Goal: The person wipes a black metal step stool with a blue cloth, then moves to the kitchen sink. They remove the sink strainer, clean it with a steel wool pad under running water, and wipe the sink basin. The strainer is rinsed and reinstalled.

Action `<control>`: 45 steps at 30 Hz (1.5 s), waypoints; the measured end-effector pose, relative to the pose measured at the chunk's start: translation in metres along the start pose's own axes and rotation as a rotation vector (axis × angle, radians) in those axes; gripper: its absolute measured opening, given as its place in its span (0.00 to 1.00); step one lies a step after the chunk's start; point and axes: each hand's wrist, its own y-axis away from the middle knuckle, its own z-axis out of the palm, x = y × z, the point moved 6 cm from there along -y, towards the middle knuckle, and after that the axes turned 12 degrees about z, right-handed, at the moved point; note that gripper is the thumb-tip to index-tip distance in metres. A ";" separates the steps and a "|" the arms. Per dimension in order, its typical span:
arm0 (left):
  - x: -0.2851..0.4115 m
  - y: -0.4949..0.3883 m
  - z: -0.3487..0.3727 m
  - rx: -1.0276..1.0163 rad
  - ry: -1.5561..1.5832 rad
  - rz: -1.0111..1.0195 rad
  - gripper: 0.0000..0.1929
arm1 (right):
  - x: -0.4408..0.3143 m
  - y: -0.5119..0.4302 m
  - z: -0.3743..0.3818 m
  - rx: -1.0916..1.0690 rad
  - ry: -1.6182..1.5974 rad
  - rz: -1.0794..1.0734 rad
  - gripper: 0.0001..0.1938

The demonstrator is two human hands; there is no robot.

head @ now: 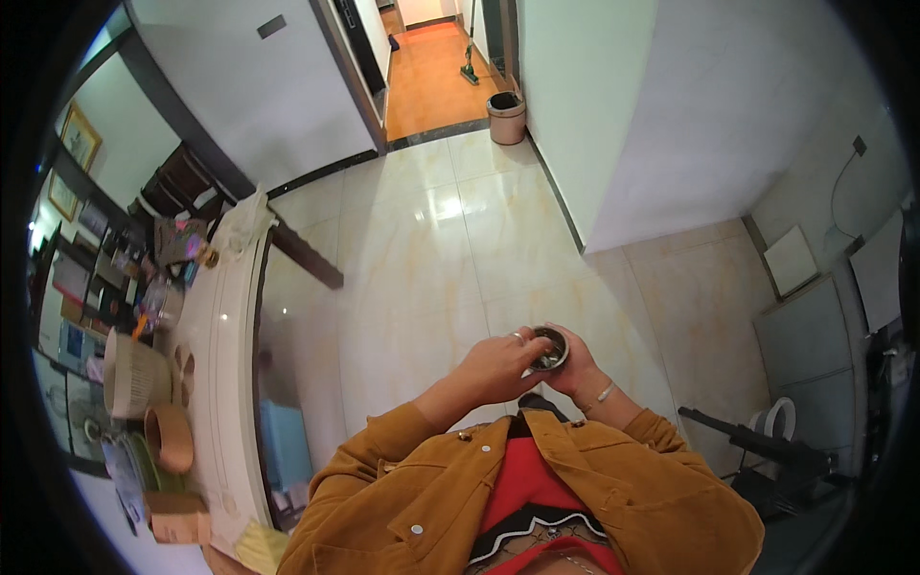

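A small round metal cup [557, 357] is held in front of my body, its mouth turned up toward the camera. My right hand [579, 359], with a bracelet at the wrist, wraps around the cup's right side. From the left, my left hand [496, 365] grips the rim, with fingertips reaching into the mouth. It wears a ring. The cup's inside looks dark and shiny, and what lies in it is too small to make out. Below the hands, a dark shoe [540, 404] shows partly on the tiled floor [410, 316].
Left stands a long table [223, 359] bearing a pale basket [136, 374], a brown container [169, 438] and a cardboard box [176, 517]. A blue bin [286, 442] sits below. Ahead, a trash can [507, 118] and a mop [469, 72] stand by the doorway. Black equipment [776, 445] is at right.
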 end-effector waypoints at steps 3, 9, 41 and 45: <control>-0.068 -0.053 -0.007 -0.028 0.001 0.048 0.12 | -0.072 -0.050 -0.018 0.053 -0.092 -0.067 0.17; -0.207 -0.141 -0.071 0.086 0.034 -0.005 0.07 | -0.205 -0.182 0.010 0.048 -0.044 -0.047 0.19; -0.881 -0.573 -0.249 0.131 0.309 0.095 0.05 | -0.763 -0.650 0.061 0.244 -0.109 -0.349 0.17; -0.965 -0.645 -0.292 0.349 0.327 0.147 0.06 | -0.831 -0.671 0.020 0.462 -0.065 -0.330 0.13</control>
